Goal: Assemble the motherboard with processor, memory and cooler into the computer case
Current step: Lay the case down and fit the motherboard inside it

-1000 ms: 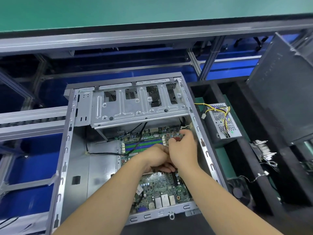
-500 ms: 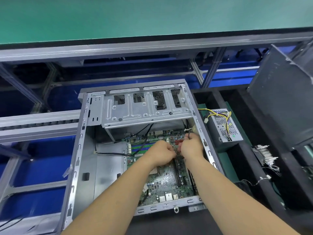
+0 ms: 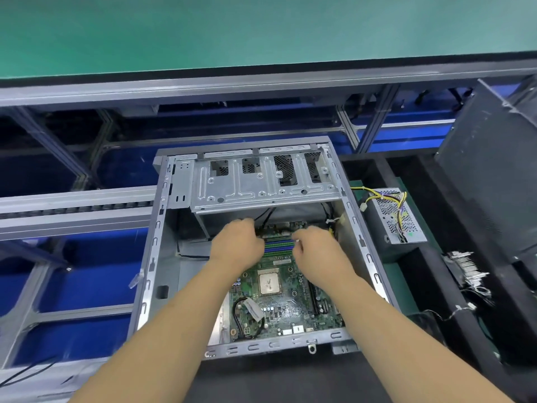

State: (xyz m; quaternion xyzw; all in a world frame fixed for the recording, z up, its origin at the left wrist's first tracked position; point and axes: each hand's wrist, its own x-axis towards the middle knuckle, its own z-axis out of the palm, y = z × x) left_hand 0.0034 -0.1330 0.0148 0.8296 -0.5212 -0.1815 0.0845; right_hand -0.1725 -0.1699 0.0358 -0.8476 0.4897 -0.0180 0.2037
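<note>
Fingers of the left hand curl downward at the left end of the memory slots, knuckles toward the camera; what they grip, if anything, is hidden beneath the hand, so I cannot tell. The right hand sits at 3 o'clock from the left one, across the slots, its fingers bent inward with thumb and forefinger pinched at a small pale piece at the slots' right end; what that piece is I cannot tell.

The blue and green memory slots run between the two hands. They lie on the green motherboard, which lies flat inside the open grey computer case. At 6 o'clock from the slots the square metal-topped processor sits in its socket, uncovered. At 7 o'clock from the processor a black cable loops over the board's lower left corner.

At 12 o'clock from the hands a silver drive cage spans the case's far end, with thin black wires dropping from beneath it toward the board.

Outside the case at 3 o'clock, a perforated metal power supply with yellow and black leads rests in a black tray. At 4 o'clock from it lies a finned silver heatsink with thin wires. A green-topped bench fills the view at 12 o'clock.
</note>
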